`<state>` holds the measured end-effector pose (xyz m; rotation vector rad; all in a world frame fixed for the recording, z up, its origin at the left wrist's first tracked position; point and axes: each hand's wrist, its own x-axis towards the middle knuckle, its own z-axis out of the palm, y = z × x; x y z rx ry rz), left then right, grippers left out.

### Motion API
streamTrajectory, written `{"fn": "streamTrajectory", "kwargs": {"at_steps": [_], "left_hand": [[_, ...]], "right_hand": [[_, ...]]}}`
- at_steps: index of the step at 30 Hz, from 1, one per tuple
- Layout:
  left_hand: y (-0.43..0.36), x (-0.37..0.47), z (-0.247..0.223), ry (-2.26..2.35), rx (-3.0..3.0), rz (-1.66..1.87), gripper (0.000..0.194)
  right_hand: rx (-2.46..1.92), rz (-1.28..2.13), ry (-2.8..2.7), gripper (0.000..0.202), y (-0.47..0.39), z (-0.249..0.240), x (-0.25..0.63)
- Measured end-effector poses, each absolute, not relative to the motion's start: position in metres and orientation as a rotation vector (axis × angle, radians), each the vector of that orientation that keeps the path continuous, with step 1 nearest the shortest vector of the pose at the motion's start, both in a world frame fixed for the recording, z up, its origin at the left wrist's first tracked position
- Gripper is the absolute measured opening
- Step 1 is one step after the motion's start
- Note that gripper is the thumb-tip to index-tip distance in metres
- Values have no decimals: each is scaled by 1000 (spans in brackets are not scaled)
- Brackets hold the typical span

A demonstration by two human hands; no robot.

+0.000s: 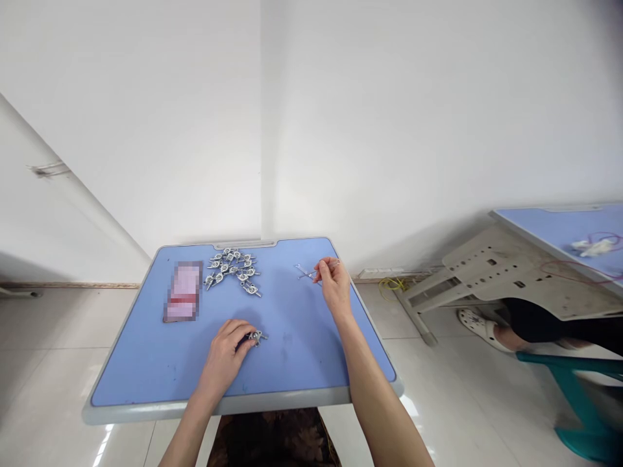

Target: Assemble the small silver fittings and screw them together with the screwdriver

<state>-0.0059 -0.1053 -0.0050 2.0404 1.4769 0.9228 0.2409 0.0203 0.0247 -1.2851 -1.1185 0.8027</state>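
Observation:
My left hand (231, 350) pinches a small silver metal part (256, 336) between thumb and fingers, low over the middle of the blue table. My right hand (333, 280) is closed on a thin, clear or silvery rod-like piece near the table's right edge. Just left of those fingertips, thin crossed pieces (304, 271) show; whether they are separate from what the hand holds is too small to tell. Several similar silver metal parts (233, 267) lie in a loose pile near the table's back edge.
A blurred pink rectangular item (183, 290) lies at the left of the blue table (160, 370). A white wall rises behind. Further right are another blue table (540, 224), a person's foot in a white clog (479, 329) and a teal stool (574, 395).

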Motion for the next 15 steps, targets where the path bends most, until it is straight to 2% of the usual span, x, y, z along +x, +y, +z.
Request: {"fn": "streamTrajectory", "kwargs": {"at_steps": [7, 15], "left_hand": [[-105, -6, -4, 1484, 2057, 937, 13], [-105, -3, -1, 1489, 2042, 930, 12]], "right_hand": [[-1203, 873, -1056, 23, 19, 30, 242], [-954, 1464, -907, 16, -5, 38, 221]]}}
